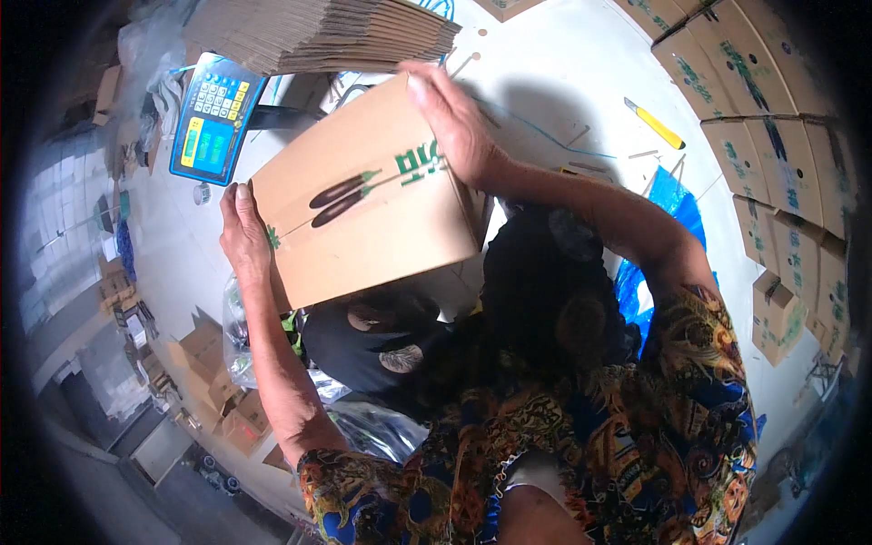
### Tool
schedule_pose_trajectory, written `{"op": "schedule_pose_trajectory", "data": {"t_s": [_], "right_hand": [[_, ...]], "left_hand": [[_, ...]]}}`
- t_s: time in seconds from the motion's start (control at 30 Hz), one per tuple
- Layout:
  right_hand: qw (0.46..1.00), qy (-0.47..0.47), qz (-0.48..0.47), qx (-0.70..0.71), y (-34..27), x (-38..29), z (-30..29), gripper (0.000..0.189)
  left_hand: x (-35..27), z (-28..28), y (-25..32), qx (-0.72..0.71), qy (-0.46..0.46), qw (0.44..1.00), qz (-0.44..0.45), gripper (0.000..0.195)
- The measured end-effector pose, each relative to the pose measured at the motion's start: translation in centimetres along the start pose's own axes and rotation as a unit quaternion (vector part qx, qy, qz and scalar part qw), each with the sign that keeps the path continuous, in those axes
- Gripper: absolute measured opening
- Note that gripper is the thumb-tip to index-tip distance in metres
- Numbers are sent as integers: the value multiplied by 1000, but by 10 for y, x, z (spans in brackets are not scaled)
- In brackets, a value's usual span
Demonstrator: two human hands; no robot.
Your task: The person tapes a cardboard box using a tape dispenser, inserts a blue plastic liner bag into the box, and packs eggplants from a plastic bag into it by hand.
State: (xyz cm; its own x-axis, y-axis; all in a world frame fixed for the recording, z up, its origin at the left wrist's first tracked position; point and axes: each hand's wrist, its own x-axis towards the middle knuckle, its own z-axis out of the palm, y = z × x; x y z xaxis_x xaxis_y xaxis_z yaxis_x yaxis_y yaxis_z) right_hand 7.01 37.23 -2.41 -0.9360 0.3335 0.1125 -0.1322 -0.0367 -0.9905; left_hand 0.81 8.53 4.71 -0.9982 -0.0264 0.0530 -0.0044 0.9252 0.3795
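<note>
A cardboard box (368,225) with a printed picture of eggplants and green characters is held tilted between both hands, in front of the body. My left hand (246,235) presses on its left end, thumb along the edge. At the upper right corner, my right hand (453,122) grips the box with the fingers over its far edge. Beyond the box stands a digital scale's display panel (218,119) with a keypad. A stack of flattened cardboard boxes (340,34) lies at the top. The box's underside is hidden.
A yellow utility knife (654,124) lies on the floor to the right, near blue plastic sheeting (664,211). Closed printed cartons (776,163) are stacked at the far right. Clear plastic bags (375,426) and open cardboard boxes (204,357) are at the lower left.
</note>
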Motion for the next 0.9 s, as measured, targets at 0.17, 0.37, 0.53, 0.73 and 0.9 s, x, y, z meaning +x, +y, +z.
{"op": "schedule_pose_trajectory", "data": {"t_s": [0.17,0.37,0.53,0.73,0.9], "right_hand": [[994,13,-91,-61,76,14,4,41],[955,-32,223,-192,154,-17,-26,45],[905,-281,283,149,65,-20,-40,51],[867,-355,261,232,4,15,-50,46],[925,-341,133,98,-106,15,-37,41]], "left_hand": [[-1,-6,6,10,6,1000,-5,60],[6,-1,-23,-37,18,999,12,55],[4,-31,-100,-184,3,981,-61,58],[-34,-19,-121,-449,-66,866,-211,53],[-40,-48,-115,-254,-156,946,-130,63]]}}
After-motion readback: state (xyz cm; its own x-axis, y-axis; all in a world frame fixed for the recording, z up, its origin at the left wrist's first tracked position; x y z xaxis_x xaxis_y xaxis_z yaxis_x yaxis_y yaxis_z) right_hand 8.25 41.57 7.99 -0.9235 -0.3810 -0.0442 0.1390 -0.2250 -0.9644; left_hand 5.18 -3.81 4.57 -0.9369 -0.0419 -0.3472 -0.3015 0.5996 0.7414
